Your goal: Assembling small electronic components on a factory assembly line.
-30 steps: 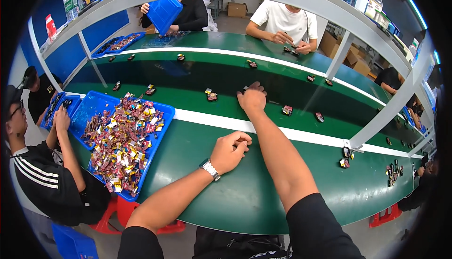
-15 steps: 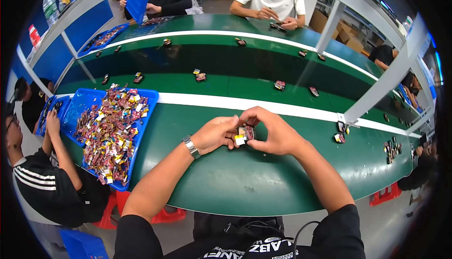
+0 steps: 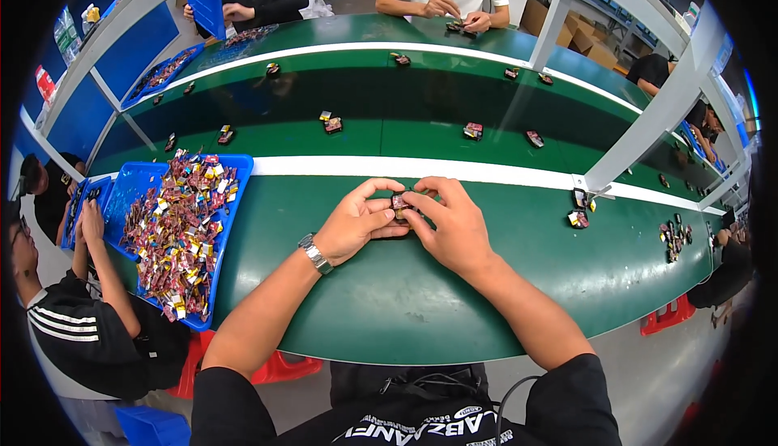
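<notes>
Between my hands is a small electronic part (image 3: pixel 399 202) with a dark casing and a reddish circuit board; my fingers cover much of it. My left hand (image 3: pixel 356 217), below a metal watch, is closed around its left side, with the thumb in front. My right hand (image 3: pixel 450 223) pinches the same part from the right with thumb and fingertips. Both hands are above the green work surface (image 3: pixel 365 292). To their left, a blue tray (image 3: pixel 241 177) holds a heap of small reddish boards (image 3: pixel 182 239) with white and yellow tabs.
Similar parts lie on the green conveyor (image 3: pixel 405 142) beyond a white strip (image 3: pixel 389 167). A grey metal post (image 3: pixel 640 138) rises at right, with a few parts (image 3: pixel 579 217) by its foot and a cluster (image 3: pixel 674 239) farther right. Co-workers sit at left and across.
My right fingers have closed in over the part, and its white and yellow tab is now mostly covered. The whole view has shifted a little.
</notes>
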The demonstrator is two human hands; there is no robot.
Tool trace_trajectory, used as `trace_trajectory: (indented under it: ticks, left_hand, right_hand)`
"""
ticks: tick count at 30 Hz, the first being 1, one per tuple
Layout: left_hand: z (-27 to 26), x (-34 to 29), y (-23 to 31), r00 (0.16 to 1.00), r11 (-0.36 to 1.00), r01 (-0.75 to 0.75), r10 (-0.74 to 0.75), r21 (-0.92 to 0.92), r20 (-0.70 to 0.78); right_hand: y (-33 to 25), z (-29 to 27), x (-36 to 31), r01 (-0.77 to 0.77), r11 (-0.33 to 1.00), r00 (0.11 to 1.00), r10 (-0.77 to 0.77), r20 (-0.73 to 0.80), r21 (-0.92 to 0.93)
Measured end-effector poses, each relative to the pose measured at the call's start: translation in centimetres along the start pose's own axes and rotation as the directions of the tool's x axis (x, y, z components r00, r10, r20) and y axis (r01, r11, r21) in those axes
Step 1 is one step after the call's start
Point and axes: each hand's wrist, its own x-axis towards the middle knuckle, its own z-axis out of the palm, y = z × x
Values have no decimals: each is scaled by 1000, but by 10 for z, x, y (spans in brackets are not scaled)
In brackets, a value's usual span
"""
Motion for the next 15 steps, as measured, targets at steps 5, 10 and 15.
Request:
trace_trajectory:
  ticks: [5, 10, 15]
  left_hand:
    - [7, -1, 0, 996, 988, 12, 2, 156, -88]
    - [11, -1, 3, 997, 976, 27, -11, 214, -76]
    - [9, -1, 1, 997, 971, 34, -16, 237, -76]
  right_hand:
    - [5, 1, 3, 35, 999, 994, -38, 106, 29]
    - [10, -5, 3, 4, 997, 979, -20, 202, 77]
    - [16, -9, 5, -13, 994, 966, -15, 260, 104]
